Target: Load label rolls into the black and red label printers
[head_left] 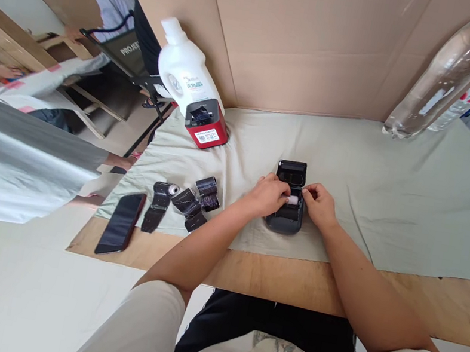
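A small black label printer [283, 223] lies on the cloth in front of me, its lid [292, 167] raised. Inside its bay sits a white paper roll [293, 200]. From the left, my left hand [268, 195] reaches over the printer's edge, its fingers closed at the roll's left end. My right hand [319, 205] is at the printer's right edge near the hinge, thumb and finger pinched together. Whatever lies between those right fingertips is too small to make out. Dark crumpled strips [190, 203] and a small white roll [174, 189] lie to the left.
A phone [120, 222] rests at the table's front left. Behind it stand a red and black box [207, 125] and a white detergent bottle [188, 67]. Cardboard [313, 44] walls the back. A large clear bottle [456, 72] stands at back right. Another person [115, 3] sits at far left.
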